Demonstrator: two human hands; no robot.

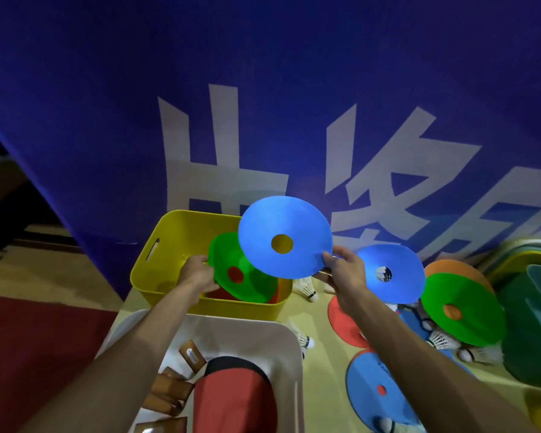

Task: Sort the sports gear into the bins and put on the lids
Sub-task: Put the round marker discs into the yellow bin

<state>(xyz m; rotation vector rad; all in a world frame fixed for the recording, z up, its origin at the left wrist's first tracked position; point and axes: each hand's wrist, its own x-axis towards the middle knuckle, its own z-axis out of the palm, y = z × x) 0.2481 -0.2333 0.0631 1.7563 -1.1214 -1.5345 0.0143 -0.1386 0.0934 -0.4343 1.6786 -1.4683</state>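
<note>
A blue flat plastic disc cone with a centre hole (281, 226) is tilted in the air over the far right rim of the yellow plastic bin (156, 276), pinched at its lower edge by the right hand (344, 270). The left hand (199, 273) reaches into the bin and grips the rim of a green disc cone (231, 260) resting on red ones. The bin stands at the table's (325, 370) far left edge. A white bin (231, 323) holding a red paddle (231, 395) sits at the near left corner. Loose disc cones (463, 310) and white shuttlecocks (306, 289) lie toward the right edge, beside a dark green bin (531, 323).
</note>
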